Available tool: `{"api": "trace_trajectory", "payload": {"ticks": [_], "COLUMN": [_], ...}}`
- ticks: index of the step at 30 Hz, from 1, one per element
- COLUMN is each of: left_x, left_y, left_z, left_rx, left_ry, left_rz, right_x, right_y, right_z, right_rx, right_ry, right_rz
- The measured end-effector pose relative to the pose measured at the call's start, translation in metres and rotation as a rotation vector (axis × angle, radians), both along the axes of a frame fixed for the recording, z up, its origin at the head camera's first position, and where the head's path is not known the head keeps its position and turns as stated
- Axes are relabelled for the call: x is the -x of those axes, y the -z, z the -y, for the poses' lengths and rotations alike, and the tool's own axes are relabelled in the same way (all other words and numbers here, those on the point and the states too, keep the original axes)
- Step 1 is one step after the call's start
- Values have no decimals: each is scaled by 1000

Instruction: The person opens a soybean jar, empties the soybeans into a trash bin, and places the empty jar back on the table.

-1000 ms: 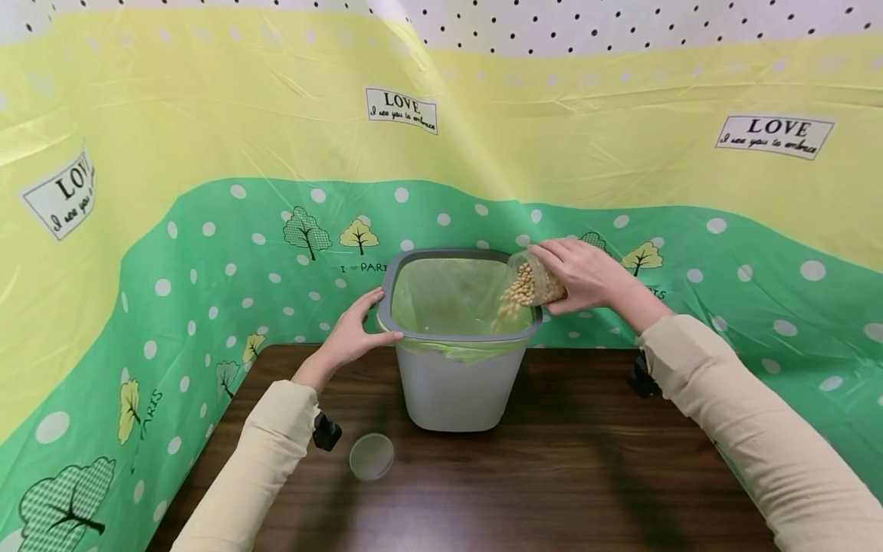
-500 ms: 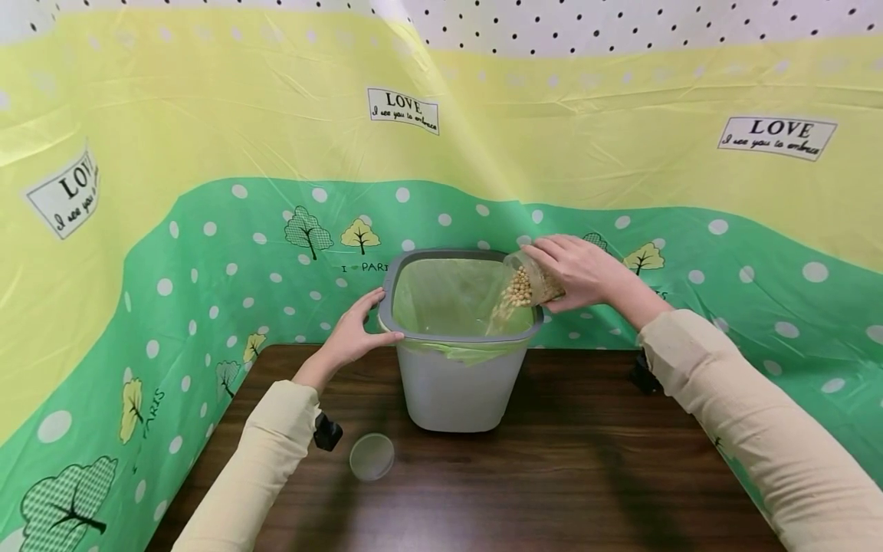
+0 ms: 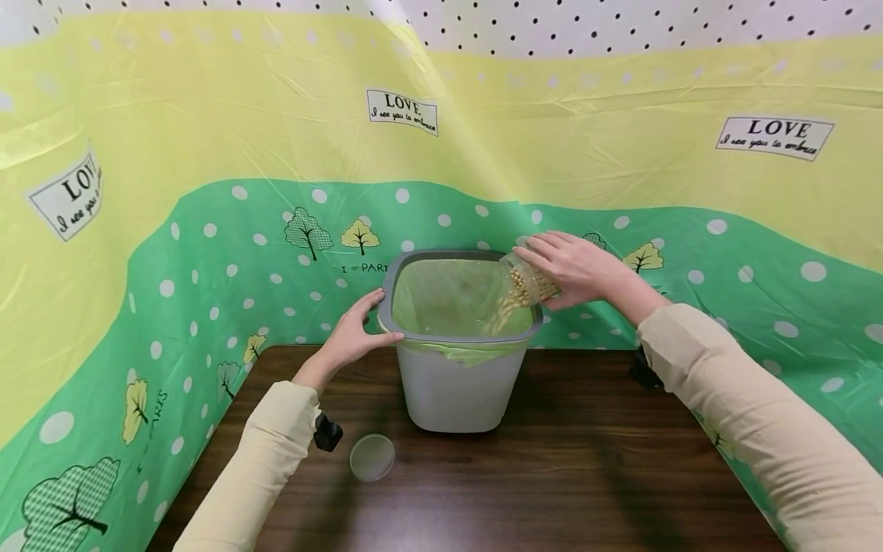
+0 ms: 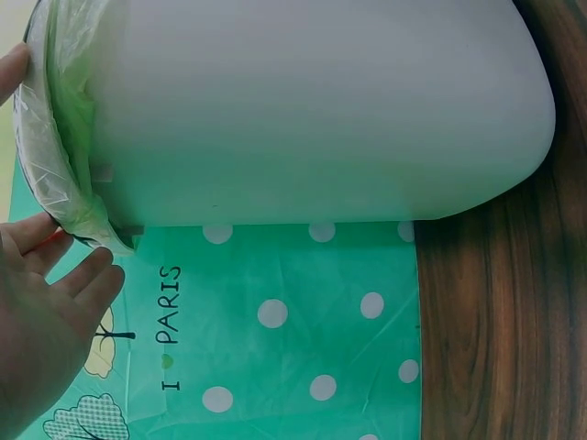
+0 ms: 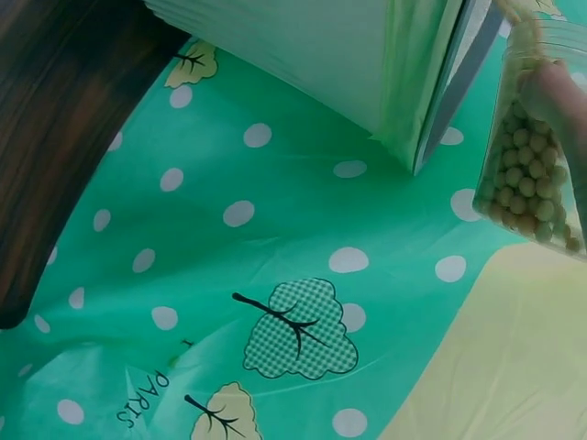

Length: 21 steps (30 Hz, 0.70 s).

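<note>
In the head view, a grey-white trash bin (image 3: 458, 391) with a green liner (image 3: 441, 284) stands upright on the table. My left hand (image 3: 350, 335) spans its left corner, thumb and fingers spread against the grey rim (image 3: 455, 337). My right hand (image 3: 579, 268) grips a clear jar (image 3: 543, 282), tipped over the rim's right side with its mouth toward the bin. Pale round soybeans (image 3: 519, 285) stream from it into the liner. The right wrist view shows many soybeans (image 5: 525, 174) inside the jar, and part of my thumb on its wall.
A round clear lid (image 3: 372, 458) lies on the dark wood table (image 3: 538, 475), left of the bin's front. Behind and along the sides hangs a patterned green and yellow curtain (image 3: 262, 138). Dark wrist cameras (image 3: 327, 432) sit below both cuffs.
My right hand has shifted slightly left and tilted the jar further, and soybeans keep pouring out. The left hand, bin and lid stay where they were.
</note>
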<state>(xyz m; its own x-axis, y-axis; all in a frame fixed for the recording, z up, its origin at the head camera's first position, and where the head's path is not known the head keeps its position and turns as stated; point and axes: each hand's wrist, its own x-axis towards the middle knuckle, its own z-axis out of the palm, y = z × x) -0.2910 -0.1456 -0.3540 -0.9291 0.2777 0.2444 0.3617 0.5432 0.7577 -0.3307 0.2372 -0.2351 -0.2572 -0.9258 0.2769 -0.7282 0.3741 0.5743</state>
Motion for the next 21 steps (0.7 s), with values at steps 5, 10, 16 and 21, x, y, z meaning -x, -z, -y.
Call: {"api": "trace_trajectory", "payload": {"ticks": [5, 10, 16, 21], "left_x": [-1, -2, -1, 1], "left_y": [-1, -2, -1, 1], "left_z": [-1, -1, -1, -1], "left_rx": [-10, -14, -17, -28], "left_ry": [4, 9, 3, 9], "left_rz": [3, -7, 1, 2], "right_x": [-2, -3, -2, -3], "right_y": [-4, -8, -11, -15], "right_z": [2, 7, 14, 18], "right_rx": [-41, -71, -115, -161], "right_ry": [12, 1, -24, -38], "right_rz": [-16, -22, -69, -111]}}
